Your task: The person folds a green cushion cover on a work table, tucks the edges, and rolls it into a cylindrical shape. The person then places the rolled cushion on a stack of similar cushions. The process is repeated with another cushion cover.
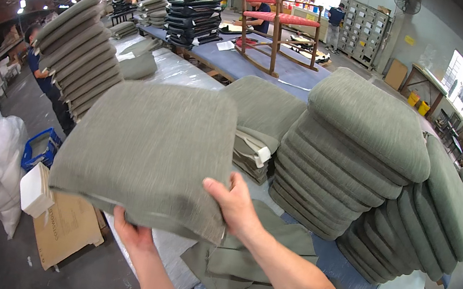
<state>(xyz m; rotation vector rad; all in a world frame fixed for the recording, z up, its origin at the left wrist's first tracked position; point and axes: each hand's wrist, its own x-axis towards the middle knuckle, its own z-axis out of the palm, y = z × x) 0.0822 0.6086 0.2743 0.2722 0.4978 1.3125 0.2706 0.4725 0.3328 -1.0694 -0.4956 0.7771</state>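
A grey-green seat cushion [152, 143] is held up in front of me, tilted, above the plastic-covered table. My left hand [133, 235] grips its near lower edge from below, the fingers partly hidden under it. At the cushion's right side my right hand [234, 203] presses with thumb on top and the other fingers behind the edge. Below my right forearm lie loose pieces of green fabric [259, 271]. A tall stack of matching cushions [360, 141] stands to the right, with a smaller pile [265, 110] just beyond the held cushion.
More cushions lean in stacks at the far right [435, 209] and far left [78, 51]. A red-webbed rocking chair [279, 21] stands on the table behind. On the left floor are a white plastic sack [0, 155], blue crate [36, 158] and cardboard box [66, 233]. Other people work farther back.
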